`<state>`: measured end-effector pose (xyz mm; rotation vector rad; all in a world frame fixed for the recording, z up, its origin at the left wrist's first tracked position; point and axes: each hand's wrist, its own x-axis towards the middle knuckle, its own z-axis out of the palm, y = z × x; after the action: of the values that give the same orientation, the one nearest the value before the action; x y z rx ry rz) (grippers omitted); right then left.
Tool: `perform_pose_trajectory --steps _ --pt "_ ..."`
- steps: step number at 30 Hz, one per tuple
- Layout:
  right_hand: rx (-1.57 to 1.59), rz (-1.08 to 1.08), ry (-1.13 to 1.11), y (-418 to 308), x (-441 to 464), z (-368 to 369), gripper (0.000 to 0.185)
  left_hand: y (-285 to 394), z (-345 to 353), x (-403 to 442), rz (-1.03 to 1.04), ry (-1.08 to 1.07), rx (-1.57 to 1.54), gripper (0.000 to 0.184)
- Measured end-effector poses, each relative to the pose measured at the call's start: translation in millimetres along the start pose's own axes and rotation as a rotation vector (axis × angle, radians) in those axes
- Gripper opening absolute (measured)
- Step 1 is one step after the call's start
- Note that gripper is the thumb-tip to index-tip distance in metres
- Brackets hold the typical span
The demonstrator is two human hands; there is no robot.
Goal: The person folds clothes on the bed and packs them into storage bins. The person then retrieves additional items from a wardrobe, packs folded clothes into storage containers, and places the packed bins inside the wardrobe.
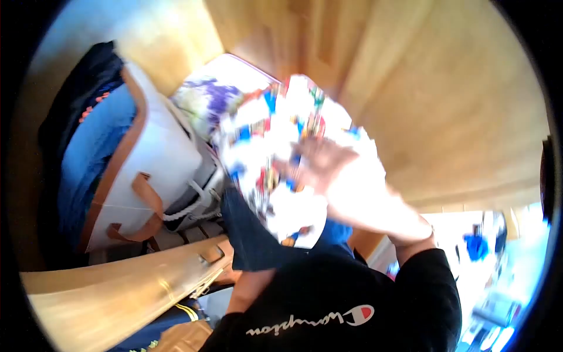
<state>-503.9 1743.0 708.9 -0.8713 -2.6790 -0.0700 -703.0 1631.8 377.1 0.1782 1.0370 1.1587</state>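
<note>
A white cloth [252, 152] with a red, blue and brown print fills the middle of the view, bunched and blurred by motion. My right hand [319, 164] lies over its right part, fingers spread and blurred. A dark cloth [249, 229] hangs just below the printed one. My left forearm comes up from the bottom beneath the dark cloth, and the left hand itself is hidden by the cloths. Behind the print, a white and purple patterned cloth [208, 100] shows.
At the left stands a white bag [152, 158] with brown handles, blue denim and black clothing beside its rim. A wooden drawer or door edge [129, 287] crosses the lower left. Wooden panels [446, 105] rise behind and right. Bright, blurred room items show lower right.
</note>
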Motion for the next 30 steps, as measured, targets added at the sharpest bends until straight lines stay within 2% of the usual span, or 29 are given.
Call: perform_pose_trajectory --steps 1,2,3,4,6,7,10,11,12,14,16,18,20,22,23,24,27,30 --pt "0.025 0.049 -0.056 -32 -40 49 0.061 0 -1 -4 -0.036 -0.033 0.019 0.048" --pt "-0.080 -0.052 -0.176 -58 -78 86 0.072 1 -1 -5 -0.064 -0.069 0.038 0.048" --pt "0.142 0.096 -0.298 -92 -105 110 0.088 0 -3 -5 -0.095 -0.093 0.054 0.048" --pt "0.206 0.232 -0.423 -114 -90 120 0.101 14 -12 5 -0.146 -0.129 0.064 0.047" --pt "0.387 0.430 -0.230 -134 -83 130 0.102 31 -21 19 -0.231 -0.185 0.115 0.047" --pt "0.426 0.510 -0.223 -141 -80 131 0.103 41 -27 26 -0.284 -0.208 0.145 0.047" --pt "0.406 0.675 0.025 -157 -84 149 0.083 58 -48 49 -0.409 -0.326 0.265 0.046" --pt "0.532 0.845 0.147 -160 -76 133 0.074 71 -60 49 -0.477 -0.354 0.295 0.046" --pt "0.439 1.047 0.283 -169 -72 125 0.090 91 -84 52 -0.522 -0.380 0.341 0.046" --pt "-0.173 1.355 0.302 -184 -72 88 0.121 131 -122 68 -0.605 -0.416 0.445 0.045" --pt "0.020 1.692 0.530 -203 -104 130 0.152 156 -117 93 -0.689 -0.503 0.553 0.045" --pt "0.617 1.846 0.670 -197 -135 155 0.158 154 -66 117 -0.805 -0.546 0.655 0.045" --pt "1.149 1.770 1.137 -217 -112 138 0.143 140 -17 132 -0.900 -0.647 0.714 0.044" --pt "1.226 1.756 1.159 -228 -96 132 0.118 119 27 146 -0.995 -0.747 0.757 0.044" --pt "1.181 1.841 1.166 -234 -87 132 0.096 110 46 149 -1.041 -0.789 0.775 0.044" --pt "1.150 1.873 1.271 -239 -76 147 0.087 97 59 152 -1.086 -0.841 0.779 0.044" --pt "1.085 1.932 1.454 -267 -76 163 0.083 93 96 144 -1.150 -0.900 0.826 0.043" --pt "0.839 1.985 1.724 -274 -38 158 0.087 99 128 148 -1.223 -0.951 0.833 0.042"
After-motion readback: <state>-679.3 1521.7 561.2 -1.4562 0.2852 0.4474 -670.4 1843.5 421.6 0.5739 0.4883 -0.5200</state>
